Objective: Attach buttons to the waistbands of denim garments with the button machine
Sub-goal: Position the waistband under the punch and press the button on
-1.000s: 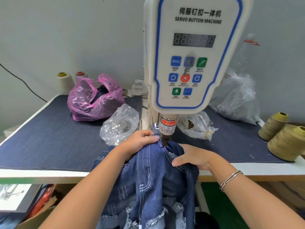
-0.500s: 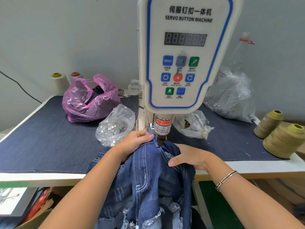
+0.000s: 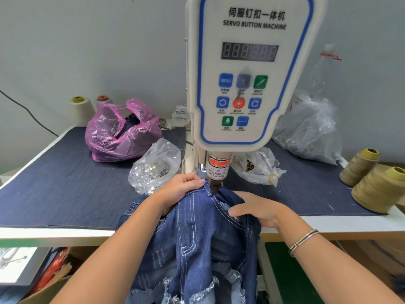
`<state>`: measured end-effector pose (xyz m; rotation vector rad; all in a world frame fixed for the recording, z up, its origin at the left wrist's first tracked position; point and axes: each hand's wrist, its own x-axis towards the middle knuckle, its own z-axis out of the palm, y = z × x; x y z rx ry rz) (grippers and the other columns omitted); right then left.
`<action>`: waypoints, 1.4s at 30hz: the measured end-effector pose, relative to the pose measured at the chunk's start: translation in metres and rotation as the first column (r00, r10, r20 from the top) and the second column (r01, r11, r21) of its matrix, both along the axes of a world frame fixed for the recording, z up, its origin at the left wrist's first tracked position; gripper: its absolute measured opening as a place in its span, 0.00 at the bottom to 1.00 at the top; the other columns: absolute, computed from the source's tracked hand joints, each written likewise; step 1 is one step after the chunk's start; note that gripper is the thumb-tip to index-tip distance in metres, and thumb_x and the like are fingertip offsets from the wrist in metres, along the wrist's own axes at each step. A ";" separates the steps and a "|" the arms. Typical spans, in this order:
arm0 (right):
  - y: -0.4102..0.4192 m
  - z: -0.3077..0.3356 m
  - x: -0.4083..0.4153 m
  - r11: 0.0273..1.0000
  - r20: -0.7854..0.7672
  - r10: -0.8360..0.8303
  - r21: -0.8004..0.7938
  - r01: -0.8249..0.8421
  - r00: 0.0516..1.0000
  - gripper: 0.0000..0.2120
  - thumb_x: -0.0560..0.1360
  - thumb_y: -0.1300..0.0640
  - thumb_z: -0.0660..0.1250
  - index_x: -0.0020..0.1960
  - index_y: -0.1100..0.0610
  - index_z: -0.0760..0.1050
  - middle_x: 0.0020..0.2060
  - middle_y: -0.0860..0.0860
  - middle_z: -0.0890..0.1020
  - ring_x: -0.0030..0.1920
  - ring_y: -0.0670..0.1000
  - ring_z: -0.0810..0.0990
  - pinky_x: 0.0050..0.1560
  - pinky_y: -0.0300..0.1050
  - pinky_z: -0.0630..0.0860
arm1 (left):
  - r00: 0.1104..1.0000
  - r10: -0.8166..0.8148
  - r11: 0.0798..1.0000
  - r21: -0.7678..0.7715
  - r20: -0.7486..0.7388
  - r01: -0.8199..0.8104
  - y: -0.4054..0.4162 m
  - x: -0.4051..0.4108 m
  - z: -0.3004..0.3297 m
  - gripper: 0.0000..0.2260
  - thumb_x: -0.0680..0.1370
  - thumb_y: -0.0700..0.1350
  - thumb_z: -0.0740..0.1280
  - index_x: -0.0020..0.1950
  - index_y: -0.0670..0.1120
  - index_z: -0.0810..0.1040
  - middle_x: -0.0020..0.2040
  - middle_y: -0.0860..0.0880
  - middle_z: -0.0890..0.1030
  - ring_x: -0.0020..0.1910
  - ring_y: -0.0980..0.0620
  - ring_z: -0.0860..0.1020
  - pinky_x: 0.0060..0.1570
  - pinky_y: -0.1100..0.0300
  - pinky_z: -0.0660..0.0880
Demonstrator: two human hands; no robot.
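Grey wall (image 3: pixel 109 51) runs behind a bench (image 3: pixel 54 187) covered in dark blue cloth with a white front edge. At the middle stands the button machine (image 3: pixel 245 84), its white panel marked "SERVO BUTTON MACHINE", with a dark number display and coloured keys. Below the panel hangs the press head (image 3: pixel 217 167), wrapped in a warning label, and its dark tip comes down right at the waistband of a denim garment (image 3: pixel 197 238).

The garment lies over the near edge of the bench, its frayed hems hanging down toward the viewer. The left hand (image 3: pixel 182 189) is closed on the waistband just left of the press tip, thumb on top and fingers curled under the cloth. The right hand (image 3: pixel 256 209) lies flat and open on the denim to the right of the tip, pressing the fabric down without gripping it; a metal bracelet (image 3: pixel 302 240) circles that wrist.

Just beyond the left hand sits a clear bag of silver buttons (image 3: pixel 155 167). Farther left is a pink plastic bag (image 3: pixel 122 132), with two thread cones (image 3: pixel 82 110) behind it by the wall. Right of the machine lie a small clear bag (image 3: pixel 258 170) and a larger crumpled clear bag (image 3: pixel 311 130). Two tan thread spools (image 3: pixel 372 181) stand at the right edge.
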<state>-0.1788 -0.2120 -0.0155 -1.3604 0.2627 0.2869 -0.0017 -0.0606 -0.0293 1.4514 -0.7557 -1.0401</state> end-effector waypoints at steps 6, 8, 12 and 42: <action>-0.010 0.005 0.000 0.983 -0.060 -0.130 -0.140 0.121 0.990 0.14 0.74 0.63 0.65 0.59 0.57 0.79 0.50 0.56 0.84 0.48 0.51 0.83 0.51 0.44 0.78 | 0.999 -0.040 0.999 0.025 -0.013 0.040 0.000 0.003 0.001 0.15 0.65 0.54 0.72 0.43 0.44 0.81 0.45 0.44 0.82 0.44 0.47 0.80 0.50 0.56 0.76; -0.010 0.007 0.002 0.977 -0.068 -0.128 -0.179 0.114 0.989 0.15 0.74 0.65 0.63 0.59 0.56 0.78 0.50 0.55 0.84 0.48 0.51 0.82 0.51 0.43 0.78 | 0.999 -0.037 0.999 0.024 -0.014 0.037 0.000 0.002 0.001 0.19 0.65 0.54 0.72 0.46 0.41 0.79 0.47 0.42 0.81 0.46 0.45 0.79 0.53 0.53 0.75; -0.007 0.005 -0.002 0.981 -0.090 -0.076 -0.187 0.058 0.993 0.19 0.71 0.58 0.68 0.62 0.57 0.77 0.56 0.56 0.83 0.54 0.53 0.81 0.58 0.47 0.76 | 0.999 -0.035 0.999 0.027 0.003 0.035 0.002 0.001 0.002 0.31 0.65 0.55 0.73 0.57 0.33 0.76 0.55 0.35 0.80 0.52 0.42 0.78 0.63 0.45 0.72; 0.000 0.010 0.000 0.945 -0.140 -0.015 -0.325 -0.032 0.990 0.15 0.66 0.57 0.74 0.53 0.56 0.81 0.52 0.56 0.84 0.53 0.55 0.83 0.59 0.50 0.78 | 1.000 -0.005 0.998 0.063 0.004 0.005 -0.001 0.001 0.004 0.28 0.68 0.53 0.76 0.58 0.34 0.77 0.57 0.35 0.80 0.53 0.41 0.80 0.62 0.45 0.73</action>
